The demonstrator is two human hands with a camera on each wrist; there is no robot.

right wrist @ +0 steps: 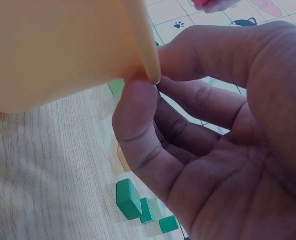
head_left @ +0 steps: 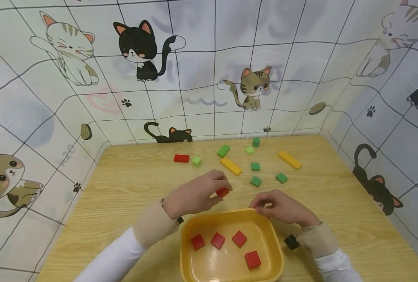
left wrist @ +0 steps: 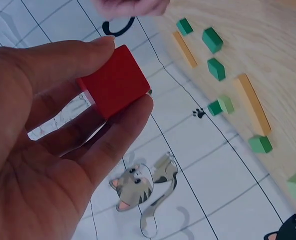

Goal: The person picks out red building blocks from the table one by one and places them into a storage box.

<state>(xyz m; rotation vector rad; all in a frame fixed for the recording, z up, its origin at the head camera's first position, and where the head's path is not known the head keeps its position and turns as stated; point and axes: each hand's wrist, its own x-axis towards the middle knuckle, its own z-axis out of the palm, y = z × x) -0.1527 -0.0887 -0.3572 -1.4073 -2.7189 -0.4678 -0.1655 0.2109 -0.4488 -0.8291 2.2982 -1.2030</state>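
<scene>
Between thumb and fingers my left hand [head_left: 199, 194] pinches a red block [left wrist: 117, 82], held up just beyond the far rim of a yellow plastic bin [head_left: 194, 219]. The same red block [head_left: 222, 192] is partly covered by the fingers in the head view. My right hand [head_left: 283, 207] grips the bin's rim at its far right corner, thumb on one side of the wall and fingertips on the other, as the right wrist view shows. Several red blocks lie flat on the bin's floor, among them one red block [head_left: 252, 259] near the right wall.
Farther back on the wooden table [head_left: 124, 184] lie a long red block [head_left: 181, 158], two long orange-yellow blocks, one of them an orange-yellow block [head_left: 290, 160], and several green blocks, including a dark green block [head_left: 281, 178]. A cat-patterned sheet [head_left: 201, 78] hangs behind and at both sides.
</scene>
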